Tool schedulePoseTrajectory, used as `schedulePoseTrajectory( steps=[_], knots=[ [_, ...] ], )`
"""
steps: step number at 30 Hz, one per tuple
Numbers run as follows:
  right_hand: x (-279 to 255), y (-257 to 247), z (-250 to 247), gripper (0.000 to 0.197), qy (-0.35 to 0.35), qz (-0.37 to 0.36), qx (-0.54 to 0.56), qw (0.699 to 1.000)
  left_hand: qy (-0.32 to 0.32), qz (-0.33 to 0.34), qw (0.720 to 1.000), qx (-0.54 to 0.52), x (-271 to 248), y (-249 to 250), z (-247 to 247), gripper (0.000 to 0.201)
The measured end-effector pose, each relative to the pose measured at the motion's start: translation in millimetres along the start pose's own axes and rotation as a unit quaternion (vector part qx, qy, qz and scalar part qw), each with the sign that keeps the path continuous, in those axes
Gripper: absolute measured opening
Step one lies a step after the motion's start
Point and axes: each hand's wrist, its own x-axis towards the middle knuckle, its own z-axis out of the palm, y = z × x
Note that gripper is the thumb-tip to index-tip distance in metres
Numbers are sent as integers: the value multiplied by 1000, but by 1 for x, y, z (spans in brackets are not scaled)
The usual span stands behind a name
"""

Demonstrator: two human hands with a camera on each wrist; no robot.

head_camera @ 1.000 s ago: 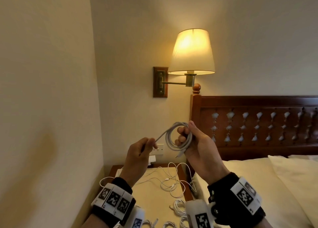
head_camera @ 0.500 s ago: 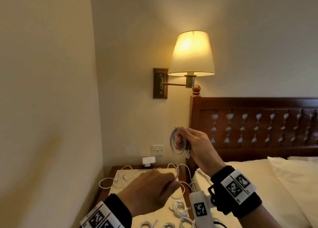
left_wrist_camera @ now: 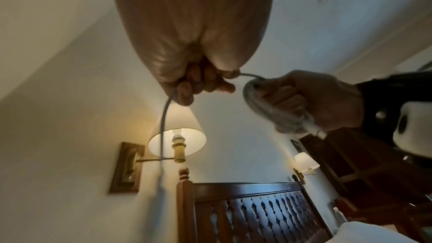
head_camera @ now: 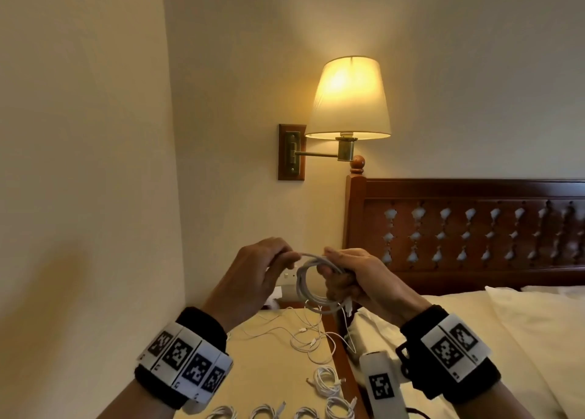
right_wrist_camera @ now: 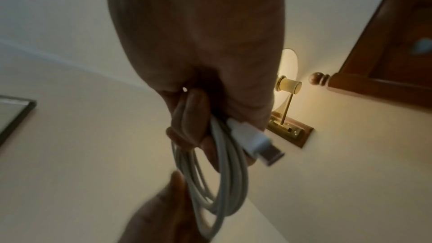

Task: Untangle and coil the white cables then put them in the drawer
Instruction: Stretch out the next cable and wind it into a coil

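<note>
Coiling is the step in hand: you hold one white coil (head_camera: 311,287) up in front of you, above the nightstand (head_camera: 269,352), with your right hand (head_camera: 364,279) at 3 o'clock of the loops and your left hand (head_camera: 253,276) at 9. Your right fingers (right_wrist_camera: 187,117) are curled through the ring and clamp the turns against the palm, with the plug (right_wrist_camera: 257,143) sticking out beside your thumb. Your left fingers (left_wrist_camera: 201,82) are curled and pinch the free tail (left_wrist_camera: 163,132), which leaves the coil at 12 o'clock, passes through your grip and hangs out the far side; its end is blurred in the left wrist view.

Judging from this, the tail is short, so the next move calls for wrapping it around or tucking it through the loops while your right hand keeps the turns from springing apart.

A loose tangle (head_camera: 313,339) lies on the nightstand at 6 o'clock of your hands, and at least four finished coils (head_camera: 326,384) sit nearer you along the bottom edge of the head view. No drawer shows in any view, so by my reckoning the stowing step is not yet begun and the task is perhaps past its middle.
</note>
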Motion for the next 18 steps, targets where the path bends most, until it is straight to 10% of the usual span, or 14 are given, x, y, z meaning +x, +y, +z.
schedulePoseTrajectory(
  steps=[10,15,18],
  knots=[
    [5,-17,-4,41,35,8,208,978,53,-250,956,-146,-32,-38,17,10],
    [15,-13,5,41,20,15,271,962,214,-384,810,-388,6,-12,14,11],
    [18,-14,7,42,8,15,286,958,205,-407,752,-476,23,0,14,15]
  ],
)
